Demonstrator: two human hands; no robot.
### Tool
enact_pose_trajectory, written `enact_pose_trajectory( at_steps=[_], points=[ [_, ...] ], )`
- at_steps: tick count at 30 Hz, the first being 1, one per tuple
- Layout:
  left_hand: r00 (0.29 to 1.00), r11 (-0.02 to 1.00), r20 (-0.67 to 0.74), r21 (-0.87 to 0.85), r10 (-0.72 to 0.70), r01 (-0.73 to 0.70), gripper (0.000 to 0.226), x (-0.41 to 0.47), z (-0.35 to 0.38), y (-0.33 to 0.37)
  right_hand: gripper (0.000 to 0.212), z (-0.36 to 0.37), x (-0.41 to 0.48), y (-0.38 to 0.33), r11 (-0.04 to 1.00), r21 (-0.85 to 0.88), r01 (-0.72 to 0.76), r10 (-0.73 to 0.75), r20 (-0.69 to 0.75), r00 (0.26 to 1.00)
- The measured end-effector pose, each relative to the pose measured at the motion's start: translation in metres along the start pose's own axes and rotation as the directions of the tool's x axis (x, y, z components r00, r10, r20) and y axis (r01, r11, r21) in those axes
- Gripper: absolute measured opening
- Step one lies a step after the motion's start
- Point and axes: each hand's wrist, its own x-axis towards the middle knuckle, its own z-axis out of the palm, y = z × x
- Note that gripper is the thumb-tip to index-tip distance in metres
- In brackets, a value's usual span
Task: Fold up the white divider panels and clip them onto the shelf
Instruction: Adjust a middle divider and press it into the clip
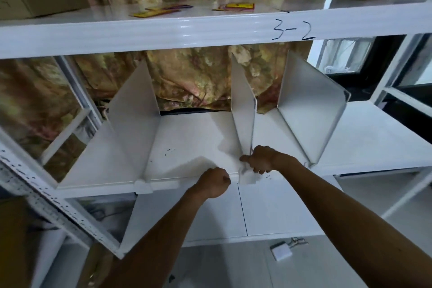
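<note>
A white metal shelf (196, 135) fills the view, with an upper shelf (163, 30) above it marked "3-2" and a floral curtain (187, 77) hanging behind. Three white divider panels stand upright on the shelf: the left panel (133, 110), the middle panel (243, 105) and the right panel (306, 105). The left panel's clip (143, 186) sits over the shelf's front lip, so that one looks finished. The right panel leans outward and its foot reaches the front edge; whether it is clipped cannot be told.

The middle panel looks to be the one in hand. The right hand (259, 159) is closed on its lower front corner, just above the white clip tab (246, 176) at the lip. The left hand (216, 181) is a closed fist pressed against the lip just beside that tab; whether it pinches anything cannot be told. Seating this clip seems to be what is left.
</note>
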Motion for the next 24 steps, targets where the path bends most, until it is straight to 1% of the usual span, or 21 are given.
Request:
enact_pose_trajectory(
  at_steps=[3, 4, 6, 8, 9, 12, 14, 15, 17, 19, 20, 21, 24],
  points=[
    [0.998, 1.0, -0.061, -0.001, 0.007, -0.007, 0.027, 0.006, 0.008, 0.016, 0.065, -0.014, -0.004, 0.008, 0.994, -0.094, 0.055, -0.07, -0.165, 0.984],
    [0.997, 1.0, -0.072, 0.002, 0.009, -0.009, 0.027, 0.007, 0.011, 0.019, 0.067, -0.02, -0.006, 0.006, 0.994, -0.079, 0.082, -0.097, -0.212, 0.972],
    [0.996, 1.0, -0.087, 0.007, 0.01, -0.01, 0.028, 0.009, 0.015, 0.024, 0.067, -0.03, -0.008, -0.002, 0.988, 0.043, 0.148, -0.131, -0.276, 0.952],
    [0.995, 1.0, -0.102, 0.004, 0.009, -0.009, 0.028, 0.012, 0.017, 0.025, 0.064, -0.04, -0.008, -0.012, 0.968, 0.149, 0.203, -0.15, -0.306, 0.94],
    [0.994, 1.0, -0.107, -0.002, 0.009, -0.009, 0.028, 0.014, 0.017, 0.026, 0.06, -0.043, -0.006, -0.017, 0.96, 0.175, 0.218, -0.157, -0.307, 0.939],
    [0.992, 0.999, -0.125, -0.039, 0.015, -0.02, 0.028, 0.018, 0.013, 0.025, 0.046, -0.048, -0.006, -0.028, 0.956, 0.181, 0.23, -0.171, -0.293, 0.941],
    [0.99, 0.997, -0.139, -0.075, 0.02, -0.03, 0.028, 0.021, 0.007, 0.024, 0.043, -0.048, -0.007, -0.029, 0.958, 0.176, 0.226, -0.169, -0.288, 0.942],
    [0.988, 0.993, -0.15, -0.117, 0.016, -0.034, 0.028, 0.023, 0.002, 0.023, 0.044, -0.046, -0.005, -0.028, 0.956, 0.184, 0.227, -0.17, -0.281, 0.944],
    [0.985, 0.967, -0.17, -0.253, -0.011, -0.033, 0.028, 0.026, -0.01, 0.024, 0.046, -0.044, -0.001, -0.024, 0.947, 0.236, 0.217, -0.156, -0.252, 0.955],
    [0.984, 0.896, -0.176, -0.442, -0.04, -0.042, 0.028, 0.029, -0.026, 0.029, 0.042, -0.039, 0.003, -0.021, 0.938, 0.284, 0.201, -0.146, -0.201, 0.969],
    [0.981, 0.851, -0.189, -0.521, -0.041, -0.064, 0.033, 0.03, -0.036, 0.034, 0.037, -0.036, 0.005, -0.02, 0.932, 0.309, 0.188, -0.14, -0.171, 0.975],
    [0.977, 0.82, -0.212, -0.564, -0.032, -0.096, 0.042, 0.032, -0.046, 0.04, 0.032, -0.033, 0.006, -0.019, 0.926, 0.34, 0.165, -0.123, -0.142, 0.982],
    [0.969, 0.772, -0.244, -0.608, 0.043, -0.187, 0.063, 0.037, -0.079, 0.064, 0.026, -0.018, 0.013, -0.011, 0.897, 0.435, 0.077, -0.05, -0.073, 0.996]
  ],
)
